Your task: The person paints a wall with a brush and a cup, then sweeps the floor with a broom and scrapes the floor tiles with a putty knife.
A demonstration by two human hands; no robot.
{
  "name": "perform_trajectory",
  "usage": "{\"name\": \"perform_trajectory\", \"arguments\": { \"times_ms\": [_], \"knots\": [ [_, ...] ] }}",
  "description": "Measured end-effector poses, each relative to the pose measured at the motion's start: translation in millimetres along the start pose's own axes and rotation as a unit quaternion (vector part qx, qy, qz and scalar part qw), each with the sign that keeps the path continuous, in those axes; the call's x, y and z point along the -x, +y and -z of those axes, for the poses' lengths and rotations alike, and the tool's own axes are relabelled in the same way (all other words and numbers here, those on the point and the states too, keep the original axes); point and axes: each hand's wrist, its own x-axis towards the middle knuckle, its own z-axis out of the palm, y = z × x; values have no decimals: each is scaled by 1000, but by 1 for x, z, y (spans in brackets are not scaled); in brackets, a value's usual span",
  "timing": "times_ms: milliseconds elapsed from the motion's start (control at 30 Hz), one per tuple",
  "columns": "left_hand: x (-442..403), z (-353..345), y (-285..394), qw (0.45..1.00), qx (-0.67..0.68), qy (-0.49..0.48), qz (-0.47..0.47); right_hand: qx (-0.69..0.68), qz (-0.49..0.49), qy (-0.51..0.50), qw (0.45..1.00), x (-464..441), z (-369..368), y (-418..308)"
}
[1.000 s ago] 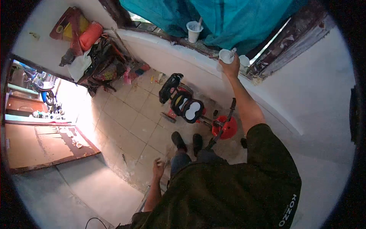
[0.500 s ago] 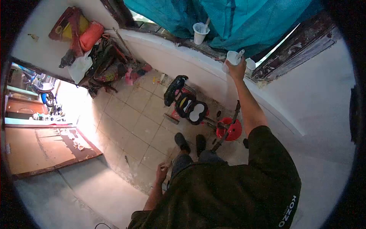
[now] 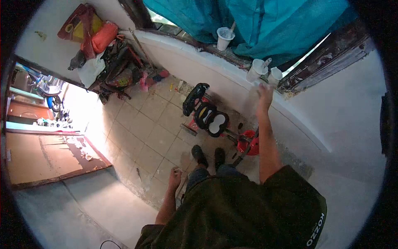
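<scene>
My right hand [image 3: 264, 98] is just below two white plastic cups on the window ledge, apart from them. Its fingers are blurred but look loosely spread, with nothing visible in them. The nearer white cup [image 3: 256, 71] has a whitish-coated handle [image 3: 267, 62] sticking out of it. Beside it stands a smaller white cup [image 3: 275, 76]. My left hand [image 3: 175, 176] hangs low beside my leg with its fingers curled. What it holds, if anything, is too small to make out.
Another white cup [image 3: 224, 40] with a stick stands farther along the ledge, below a teal sheet [image 3: 253, 25]. A child's tricycle [image 3: 211, 118] with a red basket [image 3: 248, 143] stands by the wall. Piled belongings [image 3: 118, 70] fill the far corner; a doorway lies left.
My right hand has let go of the white cup, which now stands on the ledge, and has drawn back toward me. My left hand has barely moved.
</scene>
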Motion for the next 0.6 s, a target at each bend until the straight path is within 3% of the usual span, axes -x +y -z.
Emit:
{"name": "perform_trajectory", "arguments": {
  "times_ms": [33, 67, 133, 233, 267, 333, 367, 433, 500, 533, 567, 600],
  "knots": [
    [-12, -4, 0, 1000, 11, -3, -22, -132, -133, -35, 982, 15, 8, 0],
    [-21, -8, 2, 999, 22, -5, -44, -130, -133, -31, 982, 32, 10, -7],
    [-19, -1, 62, 998, 25, -19, -54, -294, -190, -111, 930, 68, -3, -35],
    [-26, -2, 135, 993, 42, -8, -108, -279, -245, -188, 909, 98, -23, -66],
    [-29, -3, 151, 987, 54, 11, -153, -279, -248, -195, 907, 108, -26, -61],
    [-36, -3, 191, 983, 102, -1, -153, -289, -277, -278, 873, 118, -37, -41],
    [-36, -1, 207, 976, 147, -24, -156, -290, -277, -286, 870, 118, -43, -33],
    [-28, 10, 236, 972, 149, -31, -180, -186, -272, -210, 920, 115, -56, -20],
    [-26, 20, 237, 967, 148, -43, -205, 49, -66, -179, 980, 55, -68, -19],
    [-24, 24, 226, 973, 127, -35, -189, 222, 18, -20, 975, 24, -82, -37],
    [-22, 29, 210, 979, 107, -27, -174, 101, 129, 19, 986, 21, -103, -108],
    [-34, 29, 170, 987, 64, -22, -145, 80, 124, 90, 985, -18, -107, -114]
  ]
}}
